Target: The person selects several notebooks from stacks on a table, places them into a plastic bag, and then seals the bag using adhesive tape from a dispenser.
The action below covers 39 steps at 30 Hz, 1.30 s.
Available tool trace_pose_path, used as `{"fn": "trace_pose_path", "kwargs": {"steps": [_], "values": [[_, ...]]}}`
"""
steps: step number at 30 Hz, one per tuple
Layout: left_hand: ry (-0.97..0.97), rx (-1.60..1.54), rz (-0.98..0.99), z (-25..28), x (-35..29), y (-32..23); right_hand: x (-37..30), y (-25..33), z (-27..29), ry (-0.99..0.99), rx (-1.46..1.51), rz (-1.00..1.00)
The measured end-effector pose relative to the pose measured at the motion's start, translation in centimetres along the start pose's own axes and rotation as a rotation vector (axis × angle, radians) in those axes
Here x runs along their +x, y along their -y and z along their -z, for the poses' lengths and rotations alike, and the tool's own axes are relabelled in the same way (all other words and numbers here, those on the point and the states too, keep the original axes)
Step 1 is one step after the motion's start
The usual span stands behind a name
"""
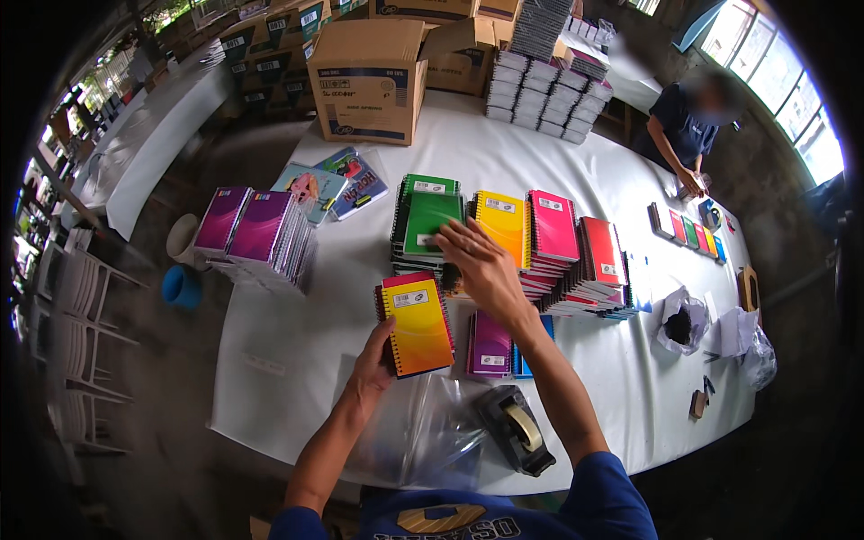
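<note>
My left hand [373, 356] is closed around a small bundle of spiral notebooks, held just above the table's near side. On top of the bundle is a yellow-orange notebook [421, 328] with a white label; pink and dark edges show beneath it. My right hand [486, 274] reaches over to a green spiral notebook [434, 216], its fingers on the cover's right side and its thumb hidden. That notebook sits askew over the green stack [428, 184]. Beside it stand stacks of yellow notebooks [499, 216], pink notebooks [553, 220] and red notebooks [603, 247].
Purple notebooks [490, 346] lie under my right forearm, near a tape dispenser [515, 430] and clear plastic [423, 423]. Purple stacks [261, 225] stand at left. Behind are a carton [367, 85] and wrapped stacks [544, 94]. A co-worker [688, 126] stands at far right.
</note>
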<state>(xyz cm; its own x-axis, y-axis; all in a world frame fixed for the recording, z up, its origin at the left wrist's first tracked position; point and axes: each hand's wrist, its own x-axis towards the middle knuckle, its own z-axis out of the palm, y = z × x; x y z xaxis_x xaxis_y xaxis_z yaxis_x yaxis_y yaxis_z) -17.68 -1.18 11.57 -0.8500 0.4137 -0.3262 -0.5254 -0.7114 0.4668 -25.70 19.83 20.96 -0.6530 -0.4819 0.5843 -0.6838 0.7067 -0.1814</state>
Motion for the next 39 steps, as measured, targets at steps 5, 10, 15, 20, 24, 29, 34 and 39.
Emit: {"fn": "trace_pose_path", "kwargs": {"steps": [5, 10, 15, 20, 24, 29, 34, 39], "values": [[0.197, -0.229, 0.094, 2.1, 1.5, 1.1, -6.0, 7.3, 3.1, 0.182, 0.051, 0.153], [0.173, -0.091, 0.312, -1.0, 0.9, 2.2, -9.5, 6.6, 4.0, 0.248, 0.212, 0.049], [0.074, 0.106, 0.098, -2.9, 0.6, 2.4, -9.6, 0.0, 6.4, -0.152, -0.03, -0.309], [0.153, 0.068, 0.174, -3.1, 2.1, 4.2, -13.8, -8.9, 9.5, -0.164, -0.563, -0.58], [0.151, 0.076, 0.187, -4.0, 2.8, 5.6, -16.0, -9.9, 10.0, 0.029, -0.567, -0.62], [0.185, 0.108, 0.204, -3.6, 4.5, 7.5, -15.0, -7.9, 12.8, -0.067, -0.445, -0.571], [0.208, 0.115, 0.302, -4.3, 4.3, 8.0, -13.3, -4.5, 12.6, -0.178, -0.464, -0.551], [0.238, 0.102, 0.299, -4.9, 4.8, 8.7, -14.9, -8.0, 9.8, -0.179, -0.659, -0.494]]}}
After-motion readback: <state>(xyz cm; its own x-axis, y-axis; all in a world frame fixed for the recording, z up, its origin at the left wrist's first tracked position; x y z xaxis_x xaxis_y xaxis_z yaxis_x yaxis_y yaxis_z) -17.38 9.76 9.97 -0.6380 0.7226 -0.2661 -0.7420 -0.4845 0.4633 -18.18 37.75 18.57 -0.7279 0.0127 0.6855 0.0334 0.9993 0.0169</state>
